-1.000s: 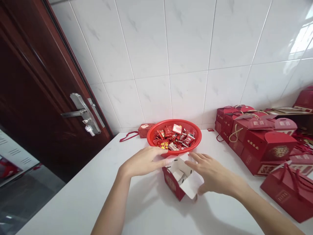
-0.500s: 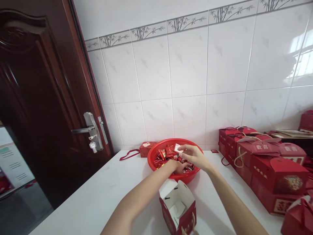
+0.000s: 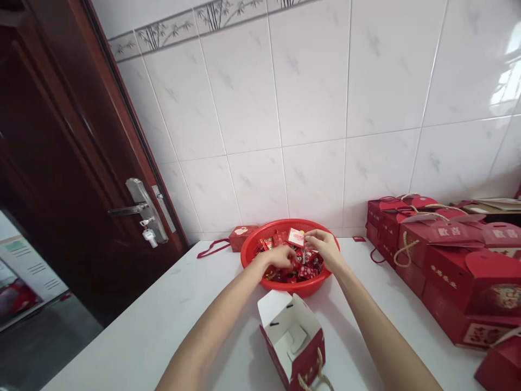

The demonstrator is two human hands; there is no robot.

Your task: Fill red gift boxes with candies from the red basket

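A round red plastic basket (image 3: 305, 288) stands near the wall, filled with small red wrapped packets (image 3: 308, 271). Over its left part is my left hand (image 3: 281, 256), fingers curled down among the packets; whatever it grips is hidden. My right hand (image 3: 323, 245) is at the basket's right side, fingers bent together beside a small pink and white packet (image 3: 296, 237); I cannot make out whether it holds anything. In front of the basket, an open red box with a white inside (image 3: 293, 339) has its flaps raised and a rope handle hanging from its near side.
Closed red gift boxes (image 3: 451, 271) are stacked along the right. A small red box (image 3: 241, 237) with a red ribbon lies left of the basket. Behind is a tiled wall (image 3: 252, 184); a dark wooden door (image 3: 69, 179) with keys hanging stands at the left.
My left hand has moved left and up within the basket, uncovering packets at its front right. The camera view has tilted down and shifted slightly. The open box stays before the basket.
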